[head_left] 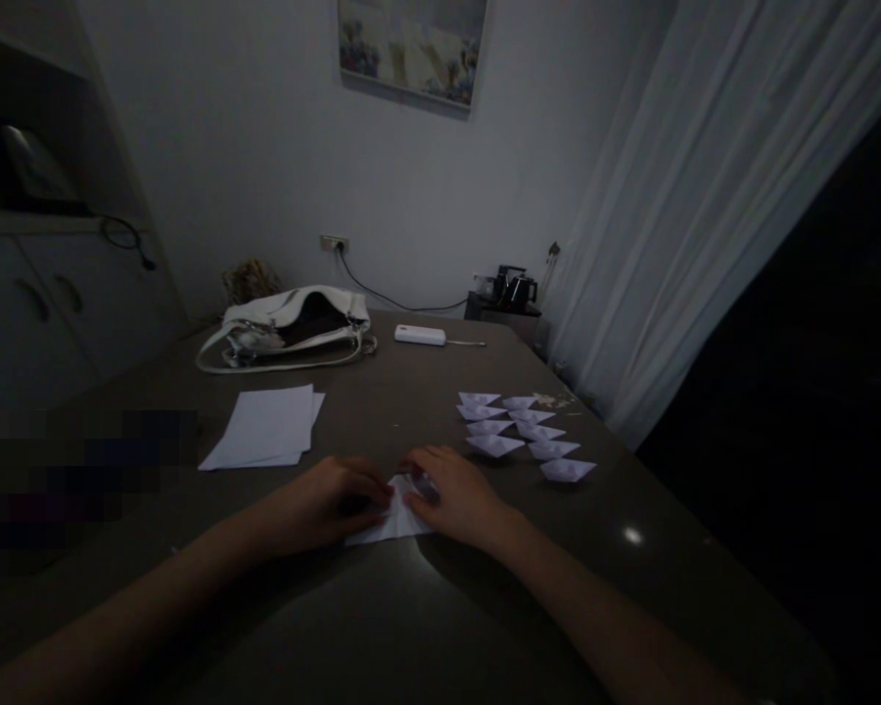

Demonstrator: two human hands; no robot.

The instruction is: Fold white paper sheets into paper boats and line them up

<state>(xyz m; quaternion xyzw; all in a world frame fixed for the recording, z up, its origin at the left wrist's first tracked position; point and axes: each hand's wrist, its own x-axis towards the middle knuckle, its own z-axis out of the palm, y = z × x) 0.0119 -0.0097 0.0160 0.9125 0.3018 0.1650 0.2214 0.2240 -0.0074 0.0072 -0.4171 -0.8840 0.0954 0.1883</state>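
A partly folded white sheet of paper [394,517] lies on the dark table [382,617] in front of me. My left hand [330,501] rests on its left side with fingers curled and pinching the paper's edge. My right hand [459,494] presses on its right side, fingertips bent onto the fold. Both hands meet over the paper's top. Several finished white paper boats [525,431] stand in two rows just right of and beyond my right hand.
A small stack of blank white sheets [264,426] lies to the left beyond my left hand. Farther back sit a white handbag [294,328] and a white power bank [420,335] with a cable. A kettle [514,289] stands behind the table; white curtains [705,196] hang at right.
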